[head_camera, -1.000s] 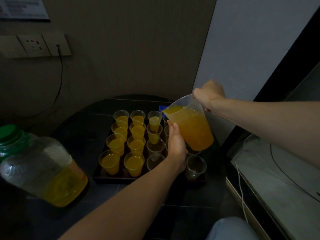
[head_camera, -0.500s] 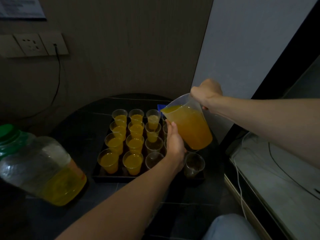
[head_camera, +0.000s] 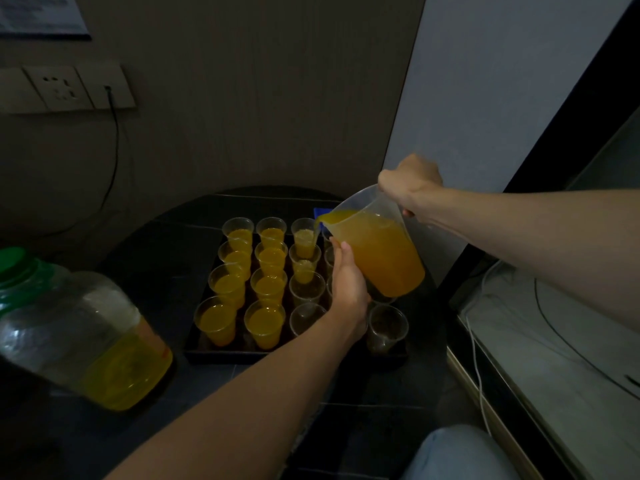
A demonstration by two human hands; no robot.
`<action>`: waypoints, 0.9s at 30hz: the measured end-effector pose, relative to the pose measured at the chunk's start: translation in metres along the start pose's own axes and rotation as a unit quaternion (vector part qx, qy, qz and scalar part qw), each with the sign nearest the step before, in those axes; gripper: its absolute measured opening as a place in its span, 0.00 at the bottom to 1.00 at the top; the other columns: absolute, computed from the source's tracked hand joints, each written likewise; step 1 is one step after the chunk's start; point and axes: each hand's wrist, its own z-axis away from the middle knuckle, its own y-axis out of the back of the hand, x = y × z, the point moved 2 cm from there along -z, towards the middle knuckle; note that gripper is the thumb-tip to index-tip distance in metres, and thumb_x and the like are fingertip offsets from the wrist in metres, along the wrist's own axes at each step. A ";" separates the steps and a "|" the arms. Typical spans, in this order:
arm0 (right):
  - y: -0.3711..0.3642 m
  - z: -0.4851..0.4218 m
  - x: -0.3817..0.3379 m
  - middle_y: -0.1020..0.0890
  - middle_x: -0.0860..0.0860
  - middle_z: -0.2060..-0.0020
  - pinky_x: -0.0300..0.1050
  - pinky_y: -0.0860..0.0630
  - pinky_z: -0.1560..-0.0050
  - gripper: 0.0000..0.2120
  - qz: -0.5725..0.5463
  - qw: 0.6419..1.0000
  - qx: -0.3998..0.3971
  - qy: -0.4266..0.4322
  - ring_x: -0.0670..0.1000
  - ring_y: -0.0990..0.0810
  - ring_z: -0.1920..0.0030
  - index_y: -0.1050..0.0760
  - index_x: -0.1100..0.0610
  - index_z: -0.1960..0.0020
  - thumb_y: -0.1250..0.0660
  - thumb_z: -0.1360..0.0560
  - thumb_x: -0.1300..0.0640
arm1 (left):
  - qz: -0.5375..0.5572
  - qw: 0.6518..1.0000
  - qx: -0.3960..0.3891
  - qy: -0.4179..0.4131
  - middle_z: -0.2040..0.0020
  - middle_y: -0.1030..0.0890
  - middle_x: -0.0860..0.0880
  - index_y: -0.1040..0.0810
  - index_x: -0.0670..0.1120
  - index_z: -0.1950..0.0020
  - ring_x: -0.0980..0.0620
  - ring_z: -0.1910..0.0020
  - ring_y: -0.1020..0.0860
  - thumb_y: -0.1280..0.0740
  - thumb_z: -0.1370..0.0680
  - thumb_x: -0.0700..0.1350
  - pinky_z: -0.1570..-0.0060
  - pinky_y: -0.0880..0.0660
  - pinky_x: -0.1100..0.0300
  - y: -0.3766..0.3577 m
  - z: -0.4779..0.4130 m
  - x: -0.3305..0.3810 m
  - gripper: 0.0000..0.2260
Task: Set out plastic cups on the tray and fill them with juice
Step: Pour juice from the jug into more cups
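While right hand [head_camera: 408, 188] grips jug [head_camera: 384, 258], left hand [head_camera: 348, 282] flat against it, over tray [head_camera: 263, 356] right edge.

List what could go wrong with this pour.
1. The plastic pitcher, gripped by the right hand, holds much juice; a slight extra tilt could send its stream past the partly filled cup onto the tray.
2. The left hand steadying the pitcher sits among light empty cups and might topple one.

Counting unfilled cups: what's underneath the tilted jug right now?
Under the jug, only a sliver of a clear cup's rim shows; an empty cup stands nearer on the tray. The jug and left hand cover the rest there.
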 end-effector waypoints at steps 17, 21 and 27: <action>0.000 0.003 -0.004 0.27 0.51 0.67 0.42 0.33 0.71 0.15 -0.002 1.000 -0.022 0.001 0.50 0.26 0.67 0.32 0.56 0.64 0.36 0.19 0.56 | 0.008 1.000 0.002 0.002 0.20 0.38 0.47 0.52 0.63 0.18 0.42 0.24 0.36 0.48 0.17 0.65 0.26 0.39 0.38 0.003 -0.003 -0.003 0.29; -0.001 0.004 -0.004 0.27 0.51 0.66 0.41 0.33 0.72 0.15 0.008 1.000 -0.023 0.002 0.49 0.26 0.67 0.32 0.56 0.63 0.36 0.19 0.55 | 0.009 1.000 0.003 0.000 0.20 0.38 0.47 0.52 0.62 0.18 0.43 0.23 0.36 0.49 0.17 0.65 0.26 0.39 0.39 0.003 -0.003 -0.005 0.28; -0.003 0.002 -0.004 0.26 0.51 0.66 0.41 0.34 0.72 0.15 0.013 1.000 -0.022 0.006 0.49 0.26 0.67 0.32 0.56 0.63 0.36 0.19 0.54 | 0.008 1.000 0.003 -0.009 0.20 0.37 0.48 0.52 0.62 0.18 0.43 0.24 0.35 0.49 0.17 0.64 0.26 0.39 0.39 0.004 -0.003 -0.007 0.28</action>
